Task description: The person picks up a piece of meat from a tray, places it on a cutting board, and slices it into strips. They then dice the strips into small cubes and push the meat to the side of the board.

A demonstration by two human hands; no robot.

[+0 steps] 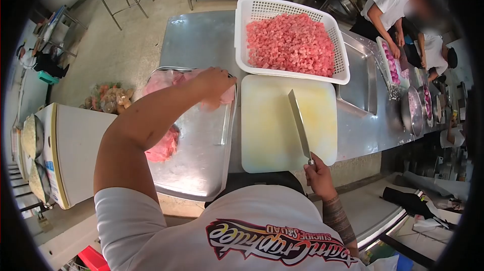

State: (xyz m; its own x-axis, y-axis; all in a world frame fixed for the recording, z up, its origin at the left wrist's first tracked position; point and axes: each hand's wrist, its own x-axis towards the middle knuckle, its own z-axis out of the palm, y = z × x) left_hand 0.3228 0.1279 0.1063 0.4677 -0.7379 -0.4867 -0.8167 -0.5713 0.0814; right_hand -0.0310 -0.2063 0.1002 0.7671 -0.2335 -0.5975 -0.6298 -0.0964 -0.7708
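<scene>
A person in a white T-shirt is standing at a metal worktable. Pale pink slabs of raw meat [157, 81] are lying in a shallow metal tray [196, 170] left of a white cutting board [264, 129]. The meat is looking wet, so it is probably handling as soft, floppy and slippery, moderately heavy, and calling for a broad grip around a thick part. The left hand [216, 83] is reaching to the tray's far right corner and touching meat there, fingers bent downward; whether they are gripping cannot be told. The right hand [319, 176] is closing around the handle of a long kitchen knife [299, 122], likely stiff and light, its blade pointing away over the board. Beyond, a white perforated basket [240, 34] is holding diced pink meat [290, 44].
</scene>
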